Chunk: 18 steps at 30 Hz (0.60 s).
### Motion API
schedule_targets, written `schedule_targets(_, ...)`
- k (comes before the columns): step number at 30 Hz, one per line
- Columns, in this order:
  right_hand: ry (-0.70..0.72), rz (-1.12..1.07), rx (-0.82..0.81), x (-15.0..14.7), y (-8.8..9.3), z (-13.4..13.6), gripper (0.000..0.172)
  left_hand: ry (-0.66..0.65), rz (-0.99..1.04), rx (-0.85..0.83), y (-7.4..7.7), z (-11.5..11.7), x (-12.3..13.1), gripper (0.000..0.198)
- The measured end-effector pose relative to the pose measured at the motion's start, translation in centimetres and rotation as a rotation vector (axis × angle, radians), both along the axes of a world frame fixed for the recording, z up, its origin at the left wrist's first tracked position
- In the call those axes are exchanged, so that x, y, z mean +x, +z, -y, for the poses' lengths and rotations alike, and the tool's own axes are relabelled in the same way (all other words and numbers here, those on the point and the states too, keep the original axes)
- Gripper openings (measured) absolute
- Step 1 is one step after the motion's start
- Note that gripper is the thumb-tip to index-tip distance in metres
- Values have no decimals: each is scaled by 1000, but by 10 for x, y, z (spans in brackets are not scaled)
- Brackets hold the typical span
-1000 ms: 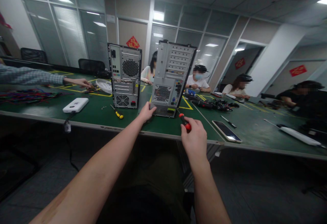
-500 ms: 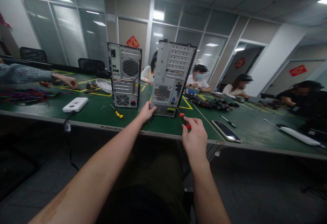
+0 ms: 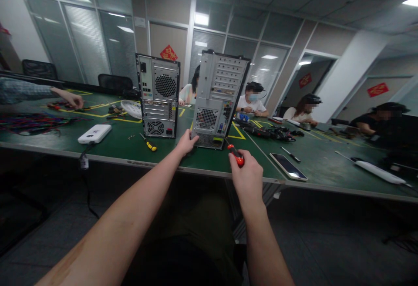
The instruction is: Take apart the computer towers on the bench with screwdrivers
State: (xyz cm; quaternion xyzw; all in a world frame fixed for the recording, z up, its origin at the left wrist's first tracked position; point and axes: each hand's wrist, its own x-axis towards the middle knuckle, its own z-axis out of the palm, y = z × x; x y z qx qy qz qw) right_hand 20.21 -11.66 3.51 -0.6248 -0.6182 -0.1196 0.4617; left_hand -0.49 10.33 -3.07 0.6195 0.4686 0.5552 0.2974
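Note:
A tall computer tower point(image 3: 224, 75) stands upright before me, its metal back panel facing me. My left hand point(image 3: 187, 143) grips its lower left edge, thumb across the front of the panel and the other fingers partly hidden. In my right hand point(image 3: 247, 170) is a red and black screwdriver point(image 3: 235, 154), its tip at the tower's lower right corner; whether it touches a screw is too small to tell. Left of that tower stands a second, smaller computer tower point(image 3: 160, 103), back panel also towards me. A yellow and black screwdriver point(image 3: 151, 145) lies at its foot.
On the green table point(image 3: 209, 162) lie a white power bank point(image 3: 94, 133) with a cable, a phone point(image 3: 288, 166), a pen point(image 3: 290, 154), black cables point(image 3: 277, 131) and coloured wires point(image 3: 35, 122). A co-worker's hand point(image 3: 70, 99) is at the left; several people sit across the table.
My right hand has turned slightly, so more of the red screwdriver handle shows. My left hand stays on the tower. The co-worker's hand at the left has moved further left.

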Motion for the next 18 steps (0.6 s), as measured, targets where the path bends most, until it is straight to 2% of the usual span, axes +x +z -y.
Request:
schedule_targets(5, 10, 53, 30, 2, -1, 1, 28, -23, 9, -31, 2, 3, -1, 22)
schedule_targets(10, 34, 77, 25, 2, -1, 1, 34, -43, 21, -42, 0, 1, -2, 22)
schedule_targets(18, 3, 11, 11, 0, -1, -1, 31, -14, -13, -38, 2, 2, -1, 24)
